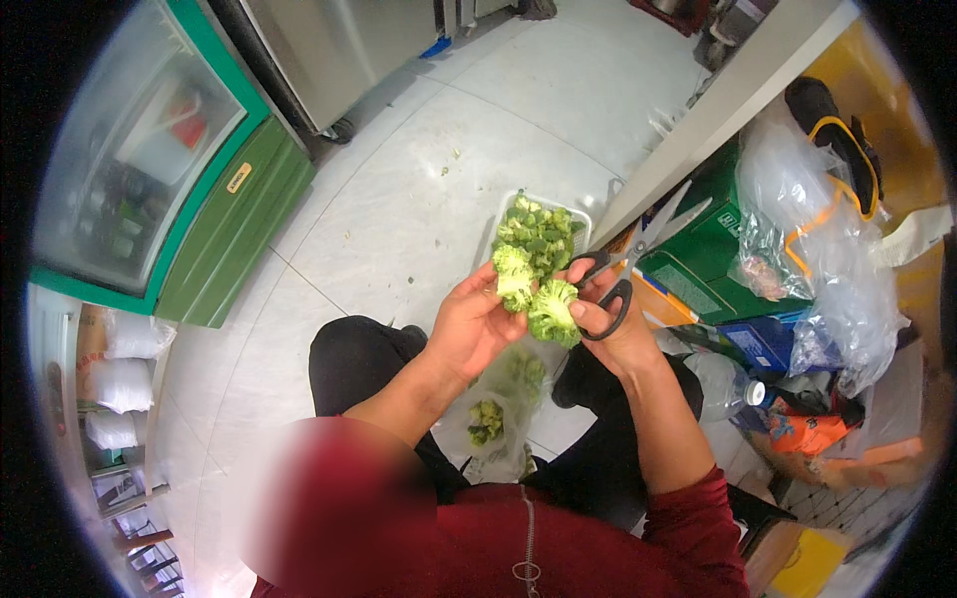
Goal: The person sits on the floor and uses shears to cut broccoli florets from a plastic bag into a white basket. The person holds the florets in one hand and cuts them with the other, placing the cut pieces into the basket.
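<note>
My left hand (472,318) holds a pale green broccoli piece (513,276) between thumb and fingers. In my right hand (614,329) are a second broccoli piece (553,310), pinched by the thumb, and a pair of scissors (636,247). The dark handles loop around the right fingers, and the blades stand apart, pointing up and away. Just beyond both hands a white plastic basket (585,214) on the floor holds many cut broccoli florets (540,228). Between my legs lies a translucent plastic bag (502,456) with more broccoli (486,421) in it.
Green boxes (691,273), clear plastic bags (777,194) and a plastic bottle (721,389) crowd the right, behind a pale upright panel edge (718,112). A green-framed glass-door cabinet (247,187) stands left, near a steel appliance (344,52). Green scraps dot the tiled floor (374,217).
</note>
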The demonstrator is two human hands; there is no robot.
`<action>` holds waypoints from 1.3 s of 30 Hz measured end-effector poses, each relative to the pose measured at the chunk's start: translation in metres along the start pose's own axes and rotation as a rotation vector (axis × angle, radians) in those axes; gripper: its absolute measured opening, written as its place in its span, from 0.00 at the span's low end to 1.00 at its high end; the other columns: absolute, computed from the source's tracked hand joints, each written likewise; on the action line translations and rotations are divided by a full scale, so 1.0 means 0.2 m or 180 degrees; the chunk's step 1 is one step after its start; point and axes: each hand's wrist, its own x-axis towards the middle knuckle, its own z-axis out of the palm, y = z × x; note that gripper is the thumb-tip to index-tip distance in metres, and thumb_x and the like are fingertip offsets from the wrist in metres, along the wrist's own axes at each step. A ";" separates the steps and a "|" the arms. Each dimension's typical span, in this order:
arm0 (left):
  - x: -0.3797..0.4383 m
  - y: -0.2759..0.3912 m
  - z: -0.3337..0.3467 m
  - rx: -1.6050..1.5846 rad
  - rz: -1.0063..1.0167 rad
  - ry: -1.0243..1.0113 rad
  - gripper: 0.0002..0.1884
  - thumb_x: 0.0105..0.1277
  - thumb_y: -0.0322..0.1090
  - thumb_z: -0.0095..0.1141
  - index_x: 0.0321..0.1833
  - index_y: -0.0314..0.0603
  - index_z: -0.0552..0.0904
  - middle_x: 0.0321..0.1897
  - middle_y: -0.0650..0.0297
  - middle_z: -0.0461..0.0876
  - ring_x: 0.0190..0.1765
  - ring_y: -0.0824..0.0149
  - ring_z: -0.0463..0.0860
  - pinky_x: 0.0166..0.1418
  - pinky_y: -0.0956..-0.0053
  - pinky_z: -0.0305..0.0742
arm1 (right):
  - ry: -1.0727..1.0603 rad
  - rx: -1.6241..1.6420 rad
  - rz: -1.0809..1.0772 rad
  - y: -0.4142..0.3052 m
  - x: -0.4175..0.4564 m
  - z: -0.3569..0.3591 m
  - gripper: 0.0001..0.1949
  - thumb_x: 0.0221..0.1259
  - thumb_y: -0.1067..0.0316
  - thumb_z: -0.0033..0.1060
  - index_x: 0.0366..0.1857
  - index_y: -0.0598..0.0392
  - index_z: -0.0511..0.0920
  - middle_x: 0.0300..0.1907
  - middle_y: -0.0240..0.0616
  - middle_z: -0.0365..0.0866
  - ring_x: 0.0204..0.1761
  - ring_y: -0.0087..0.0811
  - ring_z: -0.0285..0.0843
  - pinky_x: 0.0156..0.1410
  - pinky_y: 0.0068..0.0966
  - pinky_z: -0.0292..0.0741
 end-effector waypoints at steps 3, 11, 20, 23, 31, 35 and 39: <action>0.03 0.08 -0.07 0.0028 0.0015 -0.0994 0.15 0.71 0.36 0.40 0.54 0.38 0.74 0.46 0.58 0.81 0.45 0.63 0.81 0.42 0.72 0.76 | 0.0016 -0.0144 -0.0150 0.00 0.00 -0.03 0.21 0.51 0.69 0.68 0.49 0.53 0.71 0.51 0.37 0.75 0.54 0.29 0.72 0.61 0.29 0.69; 0.00 0.12 -0.07 0.1568 -0.0327 -0.0543 0.19 0.69 0.43 0.47 0.53 0.34 0.74 0.45 0.56 0.79 0.43 0.65 0.80 0.44 0.70 0.77 | 0.0343 -0.0724 -0.0668 -0.01 0.01 0.01 0.20 0.53 0.73 0.67 0.49 0.53 0.70 0.49 0.36 0.74 0.54 0.29 0.72 0.61 0.28 0.69; 0.02 0.04 -0.05 0.2101 0.0160 -0.0517 0.18 0.69 0.32 0.52 0.59 0.34 0.70 0.46 0.60 0.78 0.36 0.69 0.80 0.43 0.74 0.76 | 0.0585 -0.2125 -0.0543 -0.02 -0.02 -0.02 0.14 0.59 0.70 0.65 0.46 0.56 0.73 0.44 0.33 0.79 0.47 0.24 0.77 0.53 0.24 0.74; 0.02 0.16 -0.04 0.2048 0.0518 -0.0234 0.18 0.69 0.30 0.49 0.61 0.35 0.68 0.46 0.59 0.78 0.36 0.68 0.80 0.44 0.74 0.75 | 0.0400 -0.2574 -0.0162 -0.05 -0.10 -0.10 0.09 0.59 0.68 0.62 0.40 0.57 0.75 0.33 0.30 0.79 0.36 0.22 0.76 0.42 0.23 0.73; 0.02 0.23 -0.03 0.1352 0.0689 0.0013 0.20 0.73 0.35 0.43 0.66 0.40 0.66 0.50 0.54 0.80 0.32 0.67 0.82 0.36 0.76 0.77 | -0.0570 -0.2159 0.0686 -0.04 -0.17 -0.05 0.05 0.61 0.70 0.57 0.30 0.60 0.77 0.20 0.28 0.73 0.23 0.19 0.70 0.30 0.18 0.69; 0.05 0.21 -0.05 0.1704 0.1087 0.0223 0.19 0.75 0.39 0.41 0.65 0.40 0.67 0.50 0.54 0.81 0.32 0.67 0.82 0.35 0.76 0.77 | -0.0468 -0.2254 0.1024 -0.05 -0.16 -0.04 0.10 0.63 0.65 0.59 0.27 0.60 0.76 0.17 0.27 0.71 0.22 0.17 0.68 0.27 0.18 0.64; 0.05 0.19 -0.04 0.1817 0.1188 0.0145 0.20 0.75 0.38 0.41 0.66 0.40 0.67 0.50 0.58 0.79 0.33 0.68 0.81 0.38 0.77 0.76 | -0.0548 -0.2559 0.1085 -0.02 -0.15 -0.06 0.15 0.65 0.57 0.59 0.26 0.59 0.76 0.16 0.26 0.70 0.21 0.16 0.66 0.26 0.19 0.62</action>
